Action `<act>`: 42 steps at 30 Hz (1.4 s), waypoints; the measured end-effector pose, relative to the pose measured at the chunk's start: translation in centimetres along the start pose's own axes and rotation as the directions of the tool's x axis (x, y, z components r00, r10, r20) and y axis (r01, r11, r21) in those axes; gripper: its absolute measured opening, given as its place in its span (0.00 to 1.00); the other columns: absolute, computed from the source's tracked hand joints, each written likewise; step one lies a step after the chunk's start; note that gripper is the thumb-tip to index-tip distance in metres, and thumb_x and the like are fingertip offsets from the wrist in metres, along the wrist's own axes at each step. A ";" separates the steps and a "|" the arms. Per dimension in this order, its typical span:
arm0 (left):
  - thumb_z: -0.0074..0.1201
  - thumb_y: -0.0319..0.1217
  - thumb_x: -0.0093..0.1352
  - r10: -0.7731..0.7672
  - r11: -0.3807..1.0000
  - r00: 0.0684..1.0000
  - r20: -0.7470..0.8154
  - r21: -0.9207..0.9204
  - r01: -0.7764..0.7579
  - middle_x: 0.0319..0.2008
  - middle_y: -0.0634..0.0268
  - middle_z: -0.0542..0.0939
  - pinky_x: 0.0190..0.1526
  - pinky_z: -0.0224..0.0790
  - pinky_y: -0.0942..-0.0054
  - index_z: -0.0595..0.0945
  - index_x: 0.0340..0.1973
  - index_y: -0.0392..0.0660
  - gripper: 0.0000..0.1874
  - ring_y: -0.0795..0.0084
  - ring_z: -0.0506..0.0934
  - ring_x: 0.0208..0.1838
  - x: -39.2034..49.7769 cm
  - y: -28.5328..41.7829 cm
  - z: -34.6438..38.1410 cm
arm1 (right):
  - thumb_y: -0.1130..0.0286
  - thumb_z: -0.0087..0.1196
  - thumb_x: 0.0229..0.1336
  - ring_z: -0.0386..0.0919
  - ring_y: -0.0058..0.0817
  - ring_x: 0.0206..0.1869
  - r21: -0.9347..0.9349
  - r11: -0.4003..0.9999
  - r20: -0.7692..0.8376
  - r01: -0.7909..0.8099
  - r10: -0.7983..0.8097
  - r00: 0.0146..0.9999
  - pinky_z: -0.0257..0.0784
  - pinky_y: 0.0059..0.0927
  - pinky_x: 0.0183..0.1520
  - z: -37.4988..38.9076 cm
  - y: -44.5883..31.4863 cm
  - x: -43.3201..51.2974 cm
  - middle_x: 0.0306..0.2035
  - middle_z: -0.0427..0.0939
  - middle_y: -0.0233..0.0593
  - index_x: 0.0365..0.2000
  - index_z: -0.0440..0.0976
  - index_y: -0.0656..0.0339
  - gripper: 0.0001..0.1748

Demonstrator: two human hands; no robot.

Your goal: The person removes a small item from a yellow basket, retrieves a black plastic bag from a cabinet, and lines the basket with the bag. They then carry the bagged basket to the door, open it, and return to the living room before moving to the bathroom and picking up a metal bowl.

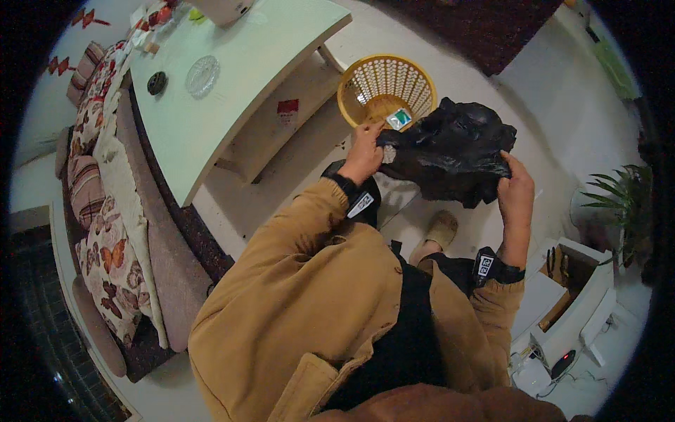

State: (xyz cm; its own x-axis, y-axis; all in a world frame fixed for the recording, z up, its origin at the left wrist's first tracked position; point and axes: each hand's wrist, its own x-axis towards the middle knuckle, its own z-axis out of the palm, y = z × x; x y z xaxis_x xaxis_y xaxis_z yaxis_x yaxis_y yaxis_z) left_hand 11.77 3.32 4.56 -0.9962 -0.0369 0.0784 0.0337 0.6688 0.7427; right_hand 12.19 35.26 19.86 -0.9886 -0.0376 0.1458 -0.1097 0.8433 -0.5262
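Observation:
A crumpled black plastic bag point(459, 153) is stretched sideways between my two hands, above the tiled floor. My left hand point(365, 150) grips its left end, close to the near rim of the basket. At the opposite end, my right hand point(516, 182) pinches the bag's edge. Just beyond the bag stands a yellow perforated plastic basket point(387, 60), its mouth facing up. A small green and white packet point(399, 118) shows inside it, low against the near side. The bag hides part of the basket's right rim.
A pale green table point(253, 58) on the left holds a clear glass dish point(202, 77) and a small dark round object point(157, 83). Farther left is a sofa point(174, 285) with patterned cushions. A white cabinet point(575, 295) and a potted plant point(625, 205) stand at right.

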 end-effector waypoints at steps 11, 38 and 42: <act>0.48 0.28 0.57 -0.068 0.977 0.909 0.411 0.211 -0.022 0.46 0.42 0.71 0.48 0.65 0.54 0.74 0.42 0.37 0.17 0.42 0.70 0.48 0.3 -1.9 1.6 | 0.78 0.44 0.42 0.75 0.40 0.38 0.046 0.992 0.058 -0.120 0.118 0.991 0.69 0.31 0.45 0.1 -1.3 0.8 0.37 0.76 0.50 0.43 0.75 0.59 0.23; 0.32 0.55 0.70 -0.113 -0.242 0.934 0.339 -0.921 0.305 0.43 0.57 0.77 0.52 0.69 0.63 0.72 0.48 0.43 0.29 0.62 0.75 0.48 -6.4 10.0 -7.6 | 0.52 0.32 0.65 0.72 0.26 0.41 0.997 0.050 0.059 -0.054 -0.113 0.992 0.69 0.24 0.44 3.1 -4.8 1.6 0.41 0.74 0.41 0.49 0.69 0.69 0.30; 0.38 0.51 0.71 -0.302 0.013 0.854 0.424 -0.894 0.448 0.35 0.64 0.77 0.43 0.69 0.69 0.76 0.41 0.42 0.24 0.69 0.76 0.40 -8.0 10.8 -5.8 | 0.60 0.33 0.64 0.74 0.32 0.41 0.936 -0.130 0.344 -0.327 0.140 0.929 0.72 0.33 0.48 5.6 -2.3 1.9 0.39 0.74 0.43 0.47 0.70 0.68 0.24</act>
State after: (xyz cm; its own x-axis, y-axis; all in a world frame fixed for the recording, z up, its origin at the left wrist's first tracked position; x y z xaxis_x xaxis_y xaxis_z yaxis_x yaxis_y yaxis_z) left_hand 20.54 6.58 15.84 -0.8945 0.0812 -0.4395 -0.3749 -0.6718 0.6389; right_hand 9.94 30.27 16.62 -0.9689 -0.1013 -0.2259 0.2407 -0.5996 -0.7632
